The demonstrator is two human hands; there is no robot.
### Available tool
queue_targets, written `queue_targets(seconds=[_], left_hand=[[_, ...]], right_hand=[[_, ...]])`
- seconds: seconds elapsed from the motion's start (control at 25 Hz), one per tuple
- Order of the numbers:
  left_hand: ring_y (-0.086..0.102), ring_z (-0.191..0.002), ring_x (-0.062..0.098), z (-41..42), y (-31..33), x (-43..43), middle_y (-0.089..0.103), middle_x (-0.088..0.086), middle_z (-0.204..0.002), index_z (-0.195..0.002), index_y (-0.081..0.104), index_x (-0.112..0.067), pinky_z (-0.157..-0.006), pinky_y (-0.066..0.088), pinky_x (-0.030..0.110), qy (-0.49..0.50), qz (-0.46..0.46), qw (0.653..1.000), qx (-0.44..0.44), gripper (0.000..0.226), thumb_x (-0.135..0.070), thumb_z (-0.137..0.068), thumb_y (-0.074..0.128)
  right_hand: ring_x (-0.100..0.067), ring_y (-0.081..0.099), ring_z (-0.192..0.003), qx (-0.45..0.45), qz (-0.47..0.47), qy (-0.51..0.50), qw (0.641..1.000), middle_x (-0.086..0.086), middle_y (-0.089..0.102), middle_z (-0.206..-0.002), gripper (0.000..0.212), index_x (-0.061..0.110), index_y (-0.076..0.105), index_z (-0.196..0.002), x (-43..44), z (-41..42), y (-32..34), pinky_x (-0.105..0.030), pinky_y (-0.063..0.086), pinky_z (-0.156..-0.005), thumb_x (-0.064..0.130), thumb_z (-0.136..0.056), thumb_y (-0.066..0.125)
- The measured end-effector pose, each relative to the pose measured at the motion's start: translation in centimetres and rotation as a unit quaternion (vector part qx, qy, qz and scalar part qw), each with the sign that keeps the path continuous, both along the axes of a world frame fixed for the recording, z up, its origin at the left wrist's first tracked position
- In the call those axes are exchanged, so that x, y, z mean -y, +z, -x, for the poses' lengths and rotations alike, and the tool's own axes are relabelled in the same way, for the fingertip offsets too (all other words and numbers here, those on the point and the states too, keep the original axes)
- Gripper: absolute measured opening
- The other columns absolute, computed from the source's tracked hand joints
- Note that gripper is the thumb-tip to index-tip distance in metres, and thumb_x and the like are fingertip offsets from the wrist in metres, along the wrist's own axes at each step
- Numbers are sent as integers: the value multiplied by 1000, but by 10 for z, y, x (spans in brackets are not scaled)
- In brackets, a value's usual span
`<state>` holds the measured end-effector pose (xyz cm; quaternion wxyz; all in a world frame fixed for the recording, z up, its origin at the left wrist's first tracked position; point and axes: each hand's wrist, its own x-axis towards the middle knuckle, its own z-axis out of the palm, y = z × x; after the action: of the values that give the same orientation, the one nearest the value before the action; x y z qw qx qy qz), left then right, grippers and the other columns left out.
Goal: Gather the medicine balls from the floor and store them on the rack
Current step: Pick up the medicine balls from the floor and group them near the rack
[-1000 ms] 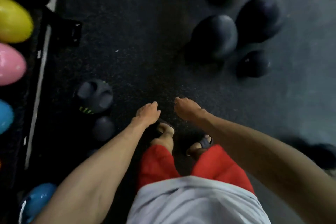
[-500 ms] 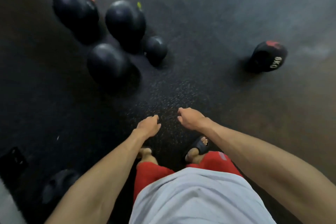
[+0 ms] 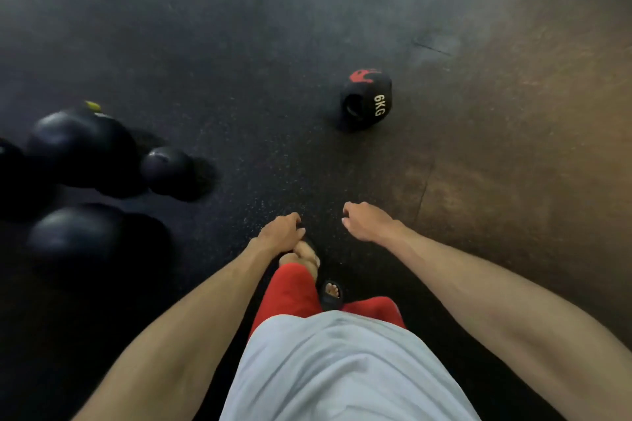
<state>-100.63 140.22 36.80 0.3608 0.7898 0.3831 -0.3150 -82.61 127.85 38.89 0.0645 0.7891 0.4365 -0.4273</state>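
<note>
Empty, the left hand (image 3: 280, 232) and right hand (image 3: 367, 220) hung loosely curled. The 6KG ball (image 3: 367, 99) sat ahead on the floor (image 3: 273, 44); dark balls (image 3: 82, 147) crowded left, looking easy to stumble over in sandals (image 3: 331, 296).

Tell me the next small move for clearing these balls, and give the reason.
Probably step forward to the ball marked 6KG and bend to it. Both the left hand and right hand hang loosely curled and hold nothing, and that ball lies alone on the floor ahead, slightly right, out of reach. The dark balls cluster off to the left.
</note>
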Motion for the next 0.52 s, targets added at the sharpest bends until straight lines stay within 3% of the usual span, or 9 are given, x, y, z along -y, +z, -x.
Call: queue_targets(seconds=[0.2, 0.36, 0.52], left_hand=[[61, -110, 32, -111, -24, -51, 63, 9, -123, -121, 56, -21, -95, 51, 45, -58, 4, 998, -11, 32, -41, -98, 47], [60, -117, 34, -203, -26, -103, 60, 16, -131, -133, 52, -13, -100, 48, 47, -120, 33, 992, -30, 41, -37, -100, 48], [62, -116, 31, -272, -10, -147, 62, 14, -130, -137, 51, -14, -97, 50, 44, -94, 48, 994, 1, 41, -33, -101, 50]], right_hand=[[-32, 66, -107, 13, 34, -57, 998, -14, 67, -120, 35, 12, 55, -132, -35, -83, -13, -44, 54, -90, 31, -105, 45], [-35, 65, -109, 4, 67, -82, 994, -17, 66, -121, 34, 11, 56, -130, -80, -151, -7, -42, 51, -89, 30, -105, 45], [-37, 64, -111, 1, 64, -114, 991, -17, 66, -122, 34, 12, 56, -130, -126, -213, -4, -42, 50, -91, 32, -104, 46]])
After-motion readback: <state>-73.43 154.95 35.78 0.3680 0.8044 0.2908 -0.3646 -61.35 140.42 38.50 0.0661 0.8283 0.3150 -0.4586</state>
